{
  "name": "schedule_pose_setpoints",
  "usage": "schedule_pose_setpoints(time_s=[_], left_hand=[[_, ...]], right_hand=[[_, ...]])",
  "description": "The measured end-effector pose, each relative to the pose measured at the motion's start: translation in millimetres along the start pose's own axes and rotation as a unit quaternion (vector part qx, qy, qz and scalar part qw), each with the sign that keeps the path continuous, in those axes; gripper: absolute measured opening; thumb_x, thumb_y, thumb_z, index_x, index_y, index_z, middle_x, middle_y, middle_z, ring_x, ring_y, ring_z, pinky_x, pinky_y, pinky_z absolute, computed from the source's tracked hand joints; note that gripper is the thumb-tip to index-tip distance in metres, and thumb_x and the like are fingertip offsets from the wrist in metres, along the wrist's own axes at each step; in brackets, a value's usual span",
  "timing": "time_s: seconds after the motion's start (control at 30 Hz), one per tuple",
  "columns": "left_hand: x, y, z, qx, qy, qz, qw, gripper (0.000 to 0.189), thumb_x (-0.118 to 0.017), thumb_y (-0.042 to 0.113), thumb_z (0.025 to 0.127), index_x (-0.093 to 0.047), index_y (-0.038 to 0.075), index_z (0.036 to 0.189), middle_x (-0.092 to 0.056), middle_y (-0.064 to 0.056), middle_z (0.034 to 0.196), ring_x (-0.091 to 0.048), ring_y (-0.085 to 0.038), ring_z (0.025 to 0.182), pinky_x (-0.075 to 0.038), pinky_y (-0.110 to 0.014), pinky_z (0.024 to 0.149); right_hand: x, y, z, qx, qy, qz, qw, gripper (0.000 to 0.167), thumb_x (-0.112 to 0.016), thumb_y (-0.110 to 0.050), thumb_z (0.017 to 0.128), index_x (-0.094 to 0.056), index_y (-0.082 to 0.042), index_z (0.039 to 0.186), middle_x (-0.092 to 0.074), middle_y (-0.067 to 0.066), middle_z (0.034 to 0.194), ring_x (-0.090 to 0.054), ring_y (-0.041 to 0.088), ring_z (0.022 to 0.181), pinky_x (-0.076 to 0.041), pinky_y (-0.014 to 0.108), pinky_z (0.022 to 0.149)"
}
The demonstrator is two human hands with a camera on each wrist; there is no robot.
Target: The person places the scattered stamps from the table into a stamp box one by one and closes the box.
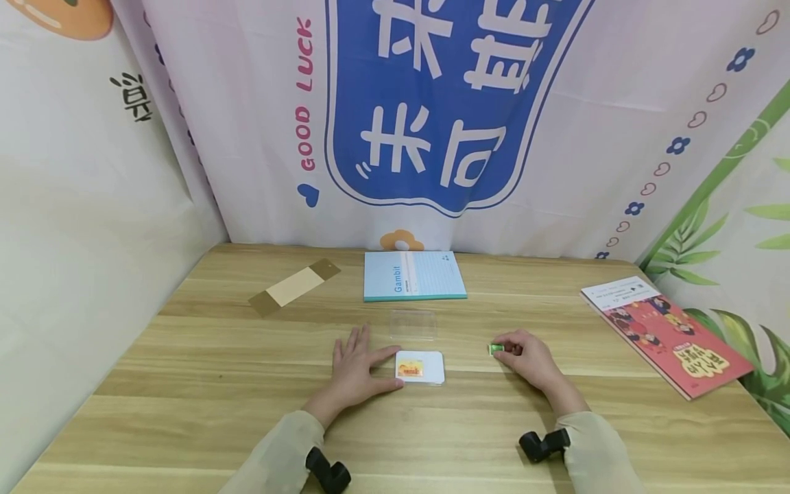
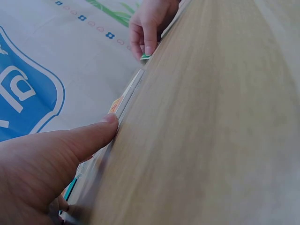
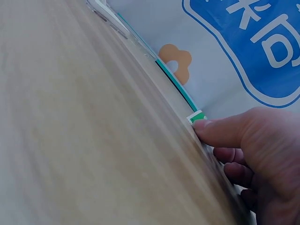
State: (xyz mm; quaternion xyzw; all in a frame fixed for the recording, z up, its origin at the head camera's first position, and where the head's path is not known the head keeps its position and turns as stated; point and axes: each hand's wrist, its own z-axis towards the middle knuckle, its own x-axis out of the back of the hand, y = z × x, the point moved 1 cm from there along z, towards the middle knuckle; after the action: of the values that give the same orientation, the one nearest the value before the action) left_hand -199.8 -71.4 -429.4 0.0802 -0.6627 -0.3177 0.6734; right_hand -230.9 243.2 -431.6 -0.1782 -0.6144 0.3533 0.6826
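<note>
A small white card stack (image 1: 435,367) lies on the table, with an orange-yellow stamp (image 1: 410,368) on its left part. My left hand (image 1: 356,370) rests beside it, fingers spread, thumb and forefinger touching its left edge. In the left wrist view, the thumb lies against the edge of the card stack (image 2: 130,97). To the right, my right hand (image 1: 527,357) pinches a small green stamp (image 1: 496,349) between thumb and fingers. The right wrist view shows the green stamp (image 3: 197,116) with a white toothed edge, held close to the tabletop.
A clear plastic case piece (image 1: 413,324) lies behind the card stack. Farther back is a light blue notebook (image 1: 415,276). A brown and cream card strip (image 1: 295,287) lies at the back left, and a red-covered book (image 1: 669,339) at the right. Curtains hang behind the table.
</note>
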Motion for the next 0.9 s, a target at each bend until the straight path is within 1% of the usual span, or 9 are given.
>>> schedule_pose_setpoints(time_s=[0.27,0.5,0.7,0.9], left_hand=[[0.0,0.2,0.2,0.001,0.0,0.0,1.0,0.061,-0.062,0.056,0.067,-0.053,0.027,0.119,-0.011,-0.024,0.138,-0.001,-0.039,0.125,0.005,-0.056,0.094],[-0.6,-0.6,0.4,0.002,-0.002,-0.004,1.0,0.061,-0.062,0.057,0.067,-0.053,0.028,0.119,-0.01,-0.024,0.139,0.0,-0.039,0.125,0.006,-0.056,0.093],[-0.3,-0.8,-0.2,0.003,-0.003,-0.008,1.0,0.061,-0.062,0.056,0.067,-0.053,0.028,0.12,-0.009,-0.023,0.139,0.001,-0.038,0.126,0.006,-0.055,0.094],[0.4,-0.5,-0.8,0.003,-0.004,-0.013,0.9999,0.06,-0.062,0.055,0.067,-0.053,0.028,0.119,-0.009,-0.024,0.139,0.001,-0.038,0.126,0.007,-0.055,0.094]], right_hand=[[-0.5,-2.0,-0.6,-0.014,0.012,0.034,0.9993,0.014,-0.067,-0.004,0.073,-0.062,-0.004,0.087,-0.048,0.002,0.071,-0.042,0.016,0.063,-0.036,0.026,0.054],[-0.3,-4.0,-1.6,-0.026,0.007,0.047,0.9985,0.015,-0.064,-0.001,0.074,-0.06,-0.003,0.088,-0.052,0.002,0.071,-0.045,0.016,0.063,-0.038,0.025,0.053],[-0.5,-3.6,-1.6,-0.02,0.005,0.053,0.9984,0.022,-0.064,0.0,0.074,-0.061,-0.001,0.096,-0.052,0.003,0.074,-0.045,0.016,0.064,-0.039,0.025,0.054],[-1.0,-2.6,-1.1,-0.012,0.006,0.051,0.9986,0.021,-0.065,-0.002,0.074,-0.064,-0.001,0.095,-0.052,0.003,0.076,-0.044,0.015,0.064,-0.038,0.025,0.054]])
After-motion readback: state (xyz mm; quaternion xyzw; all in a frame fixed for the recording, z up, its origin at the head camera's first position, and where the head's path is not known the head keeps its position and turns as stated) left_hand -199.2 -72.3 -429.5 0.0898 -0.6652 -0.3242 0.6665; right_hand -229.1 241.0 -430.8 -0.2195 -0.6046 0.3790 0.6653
